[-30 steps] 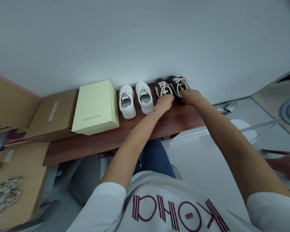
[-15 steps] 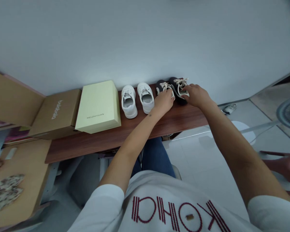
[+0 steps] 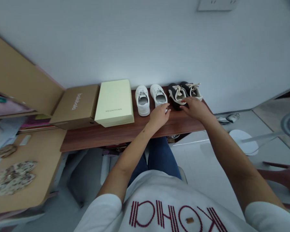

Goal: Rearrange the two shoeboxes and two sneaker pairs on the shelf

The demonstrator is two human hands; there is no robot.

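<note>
A pair of black shoes with cream laces (image 3: 183,92) stands against the wall at the right end of a dark wooden shelf (image 3: 116,135). To their left sits a pair of white sneakers (image 3: 149,98). My left hand (image 3: 159,115) hovers just in front of the right white sneaker, fingers loosely spread and holding nothing. My right hand (image 3: 195,108) rests with fingers apart at the near edge of the black shoes, its fingertips touching the left one.
A pale yellow shoebox (image 3: 114,103) and a brown cardboard box (image 3: 76,106) stand left of the sneakers. A lighter wooden desk (image 3: 26,180) with patterned cloth pieces is at the lower left. A fan base (image 3: 244,137) stands on the white floor at right.
Both hands have drawn back from the black shoes' laces toward me. The left hand has shifted left, in front of the white sneaker. The camera has swung left.
</note>
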